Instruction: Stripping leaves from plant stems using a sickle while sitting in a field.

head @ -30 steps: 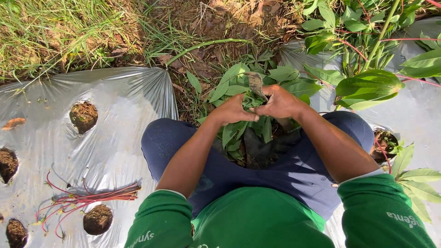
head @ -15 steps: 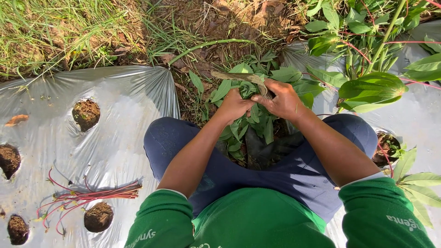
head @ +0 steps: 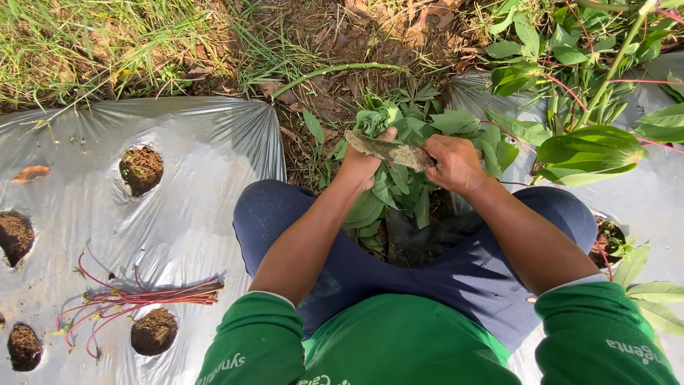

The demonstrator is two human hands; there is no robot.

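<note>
Between the knees, both hands meet over a leafy plant (head: pixel 399 182). Left hand (head: pixel 365 160) is closed around a bunch of leaves (head: pixel 377 117), thumb up against the blade (head: pixel 388 150); right hand (head: pixel 456 162) is clamped on the other end of that flat, dirty blade, which lies across the plant just above the leaves. Dark trousers (head: pixel 285 214) frame the plant on both sides, green sleeves (head: pixel 598 335) low in view. Off to the left, silver sheet (head: pixel 192 178) covers the ground, punched with soil-filled holes (head: pixel 141 167), and a bundle of red stalks (head: pixel 142 299) lies on it. Grass (head: pixel 85 43) runs along the top, tall leafy plants (head: pixel 591 142) stand at right.
</note>
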